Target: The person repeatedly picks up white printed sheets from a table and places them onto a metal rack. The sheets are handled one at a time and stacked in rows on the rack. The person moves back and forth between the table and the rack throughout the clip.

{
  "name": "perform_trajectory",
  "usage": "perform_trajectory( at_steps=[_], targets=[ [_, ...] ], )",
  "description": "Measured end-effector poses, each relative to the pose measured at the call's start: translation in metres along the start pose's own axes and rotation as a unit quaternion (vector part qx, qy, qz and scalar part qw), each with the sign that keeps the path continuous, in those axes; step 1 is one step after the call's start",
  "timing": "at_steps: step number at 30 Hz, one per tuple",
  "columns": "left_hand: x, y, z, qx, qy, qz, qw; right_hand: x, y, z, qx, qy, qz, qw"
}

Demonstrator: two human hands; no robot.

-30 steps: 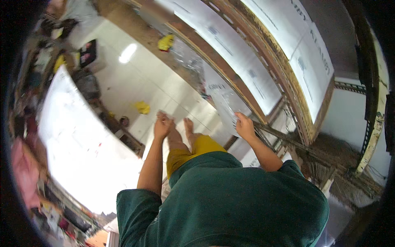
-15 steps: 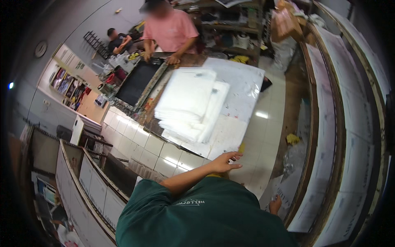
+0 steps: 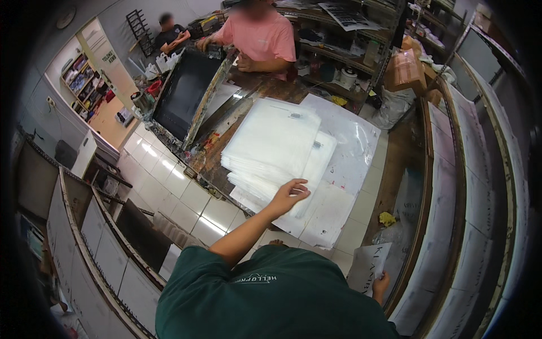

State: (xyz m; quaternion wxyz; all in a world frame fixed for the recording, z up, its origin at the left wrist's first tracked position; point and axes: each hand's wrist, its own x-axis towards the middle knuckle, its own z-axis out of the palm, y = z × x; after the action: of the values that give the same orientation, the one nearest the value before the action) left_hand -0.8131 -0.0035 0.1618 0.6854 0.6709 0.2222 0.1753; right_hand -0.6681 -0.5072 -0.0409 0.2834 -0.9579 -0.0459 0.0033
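My left hand (image 3: 289, 198) reaches over the near edge of a pile of thin white sheets (image 3: 271, 138) on the worktable. Its fingers are slightly bent, with the thumb apart, and nothing shows in its grasp; whether it touches the top sheet I cannot tell. A second, lower pile of white sheets (image 3: 322, 155) juts out from under the first on the right. Down at my right side, my right hand (image 3: 381, 285) pinches the edge of a printed pale sheet (image 3: 364, 265), which hangs beside the rack.
Across the worktable (image 3: 271, 86), a person in a pink shirt (image 3: 261, 38) holds a dark-meshed screen frame (image 3: 186, 93), tilted up. Wooden racks with printed sheets (image 3: 437, 220) curve along my right; others (image 3: 110, 246) stand left. A cardboard box (image 3: 405, 70) sits far right.
My left hand has moved forward from the table's near edge to the pile. The sheet in my right hand shows more fully. The screen frame's far end has risen, and my view has shifted.
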Motion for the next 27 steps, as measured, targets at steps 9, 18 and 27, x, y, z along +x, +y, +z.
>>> perform_trajectory(
  at_steps=[9,18,27],
  targets=[
    [0.030,-0.015,-0.103,-0.237,0.087,-0.135,0.958,0.000,-0.053,-0.006,-0.009,0.091,0.034,0.995],
    [0.076,-0.054,-0.167,-0.443,0.152,-0.076,0.880,-0.018,-0.115,-0.029,-0.056,0.151,0.086,0.983],
    [0.121,-0.086,-0.183,-0.592,0.244,-0.055,0.766,-0.030,-0.107,-0.078,-0.023,0.131,0.099,0.986]
  ],
)
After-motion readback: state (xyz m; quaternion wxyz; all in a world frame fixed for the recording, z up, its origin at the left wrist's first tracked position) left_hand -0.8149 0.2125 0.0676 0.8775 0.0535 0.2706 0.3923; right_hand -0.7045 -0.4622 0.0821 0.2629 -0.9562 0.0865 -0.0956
